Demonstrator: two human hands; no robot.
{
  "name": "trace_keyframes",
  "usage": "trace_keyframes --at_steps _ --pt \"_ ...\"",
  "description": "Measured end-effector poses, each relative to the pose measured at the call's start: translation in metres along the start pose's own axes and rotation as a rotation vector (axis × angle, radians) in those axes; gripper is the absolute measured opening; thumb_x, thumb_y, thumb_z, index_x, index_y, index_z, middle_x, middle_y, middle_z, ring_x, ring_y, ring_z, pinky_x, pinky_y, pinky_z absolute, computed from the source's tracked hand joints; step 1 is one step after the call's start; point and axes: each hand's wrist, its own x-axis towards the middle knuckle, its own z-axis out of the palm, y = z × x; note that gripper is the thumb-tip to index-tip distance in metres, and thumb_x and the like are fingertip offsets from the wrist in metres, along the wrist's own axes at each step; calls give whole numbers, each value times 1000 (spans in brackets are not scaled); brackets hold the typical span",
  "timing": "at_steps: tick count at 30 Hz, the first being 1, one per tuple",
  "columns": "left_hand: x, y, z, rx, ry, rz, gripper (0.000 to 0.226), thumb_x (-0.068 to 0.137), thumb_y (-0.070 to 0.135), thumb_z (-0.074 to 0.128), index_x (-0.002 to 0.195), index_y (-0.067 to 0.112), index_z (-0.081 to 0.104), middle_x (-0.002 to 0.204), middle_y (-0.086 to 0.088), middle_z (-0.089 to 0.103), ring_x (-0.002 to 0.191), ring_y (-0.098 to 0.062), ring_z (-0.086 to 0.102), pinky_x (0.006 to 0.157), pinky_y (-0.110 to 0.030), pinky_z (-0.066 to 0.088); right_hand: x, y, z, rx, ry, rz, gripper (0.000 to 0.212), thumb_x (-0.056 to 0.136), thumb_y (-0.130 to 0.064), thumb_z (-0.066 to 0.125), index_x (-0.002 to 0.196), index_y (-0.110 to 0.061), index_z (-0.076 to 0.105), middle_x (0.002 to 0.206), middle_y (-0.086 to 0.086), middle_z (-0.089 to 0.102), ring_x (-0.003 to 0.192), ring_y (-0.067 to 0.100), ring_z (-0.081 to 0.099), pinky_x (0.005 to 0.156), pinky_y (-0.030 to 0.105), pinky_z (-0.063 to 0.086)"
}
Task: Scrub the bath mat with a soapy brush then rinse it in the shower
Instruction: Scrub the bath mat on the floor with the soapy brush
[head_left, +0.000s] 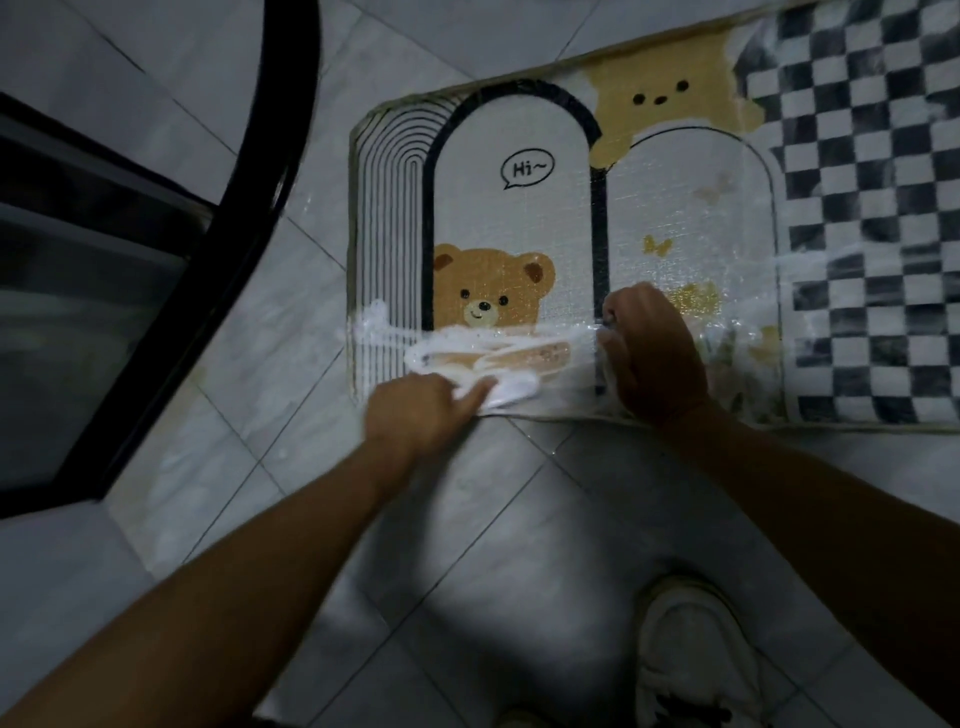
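We find the bath mat (524, 218) laid flat on the tiled floor (519, 509), its near long edge toward the person. Its print shows a brown bear, a "Hi~" speech bubble and arched panels, with a black-and-white check section at its right end.

White foam (457, 348) runs in streaks across the near part of the mat, from the striped left edge over the bear's lower half. Thinner smears reach into the check area.

The left hand (415, 410) rests on the near left part of the mat. One digit is stretched out flat against a foam patch. The other fingers are out of sight beneath the hand, so we cannot tell whether it grips anything.

The right hand (654, 353) sits on the mat to the right of the bear, over the dark vertical band between the two arches. Its fingers are curled tight, knuckles up. A pale, wet edge shows at its left side. In this dim view it appears to be the brush (605, 358), mostly covered by the hand and pressed to the mat.

A light-coloured shoe (691, 654) stands on the floor near the bottom right. A black curved frame (275, 135) with dark glass occupies the left side, well apart from the mat.
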Motion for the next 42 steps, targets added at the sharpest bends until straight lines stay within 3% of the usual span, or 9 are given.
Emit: trace_keyframes --at_steps 5,10,14,18,23,27,33,40,42 --pt "8 14 -7 108 -2 156 90 89 85 6 73 20 67 66 4 61 57 -9 57 61 -23 49 1 0 2 -56 -24 -2 52 108 -48 16 89 -11 48 86 5 39 80 20 34 69 33 28" --pt "-3 -77 -13 198 -99 -71 90 85 89 9 74 21 67 66 4 62 58 -10 63 59 -24 55 -2 2 5 -155 -71 -20 53 109 -47 15 91 -11 49 86 7 42 79 24 38 71 39 35" --pt "11 -7 -6 55 -67 60 94 87 87 4 75 22 70 66 4 62 60 -10 62 68 -28 58 0 -7 3 -158 -118 -41 51 109 -46 15 90 -12 49 81 4 41 73 24 39 74 42 37" --pt "16 55 -8 124 -49 228 103 79 93 -1 82 23 75 64 5 61 60 -10 60 71 -29 54 -3 -2 4 -106 -87 -21 41 108 -36 24 87 -12 49 76 7 44 69 25 41 71 44 40" --pt "1 -30 -16 202 -63 106 93 88 86 6 77 20 71 60 5 58 54 -10 59 58 -20 48 -3 -2 3 -107 -122 -56 32 106 -39 19 87 -23 38 73 1 39 66 22 37 74 47 42" --pt "3 -51 -15 234 -37 31 92 86 88 6 71 21 67 61 4 60 55 -12 62 61 -23 55 -1 -6 -1 -142 -165 -64 31 104 -37 25 88 -20 44 75 1 41 67 22 38 74 44 42" --pt "13 -13 -11 185 14 147 90 87 85 4 67 20 63 57 6 55 52 -11 57 60 -21 48 -8 -12 -1 -300 -457 -554 27 96 -38 46 86 -14 56 77 8 53 64 21 43 66 36 42" --pt "-12 -115 -2 190 -13 -144 88 90 85 14 92 22 75 61 4 61 54 -12 60 52 -22 49 -11 -9 8 -385 -466 -723 22 101 -35 52 99 -14 58 96 12 55 81 28 50 73 40 40" --pt "-3 -96 -3 133 3 -124 87 90 84 14 80 21 71 61 4 61 54 -11 60 54 -22 50 -12 -8 11 -394 -455 -764 17 98 -31 55 101 -14 59 98 12 54 82 28 50 73 39 38"
